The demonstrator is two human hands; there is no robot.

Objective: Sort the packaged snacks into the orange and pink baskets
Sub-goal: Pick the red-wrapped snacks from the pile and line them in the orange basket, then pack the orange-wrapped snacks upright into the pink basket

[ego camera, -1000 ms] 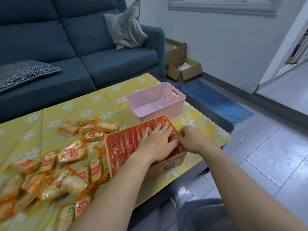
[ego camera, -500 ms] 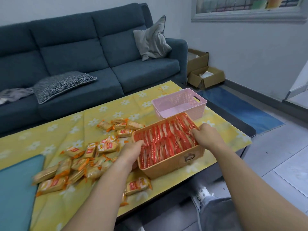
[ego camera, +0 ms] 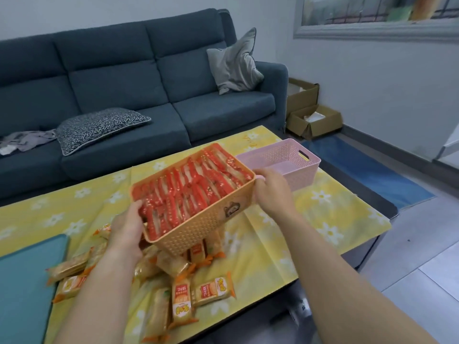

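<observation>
Orange perforated plastic basket [ego camera: 198, 227]: held in the air between both hands, above the counter, tilted so its near-left corner hangs lowest. It is packed with rows of red-wrapped snack packets [ego camera: 188, 192] standing on edge. A small cartoon sticker shows on its near wall.

Left hand [ego camera: 128, 227]: at the near-left corner, grip closed on the rim, thumb lying over the edge against the red packets, fingers hidden beneath. Forearm reaches forward from the lower left.

Right hand [ego camera: 272, 189]: at the far-right end, grip closed on the rim there, fingers curled over the edge, knuckles up. Forearm stretches in long from the lower right.

Below the basket: a loose heap of yellow-and-orange packaged snacks [ego camera: 181, 299] on the counter's yellow flowered cloth [ego camera: 310, 219], some partly hidden by the basket.

Pink perforated plastic basket [ego camera: 298, 175]: on the cloth, just beyond the right hand, upright.

Flat teal mat [ego camera: 24, 281] at the counter's left. Dark blue fabric sofa [ego camera: 124, 83] behind; open cardboard boxes [ego camera: 313, 120] on the floor beside it.
</observation>
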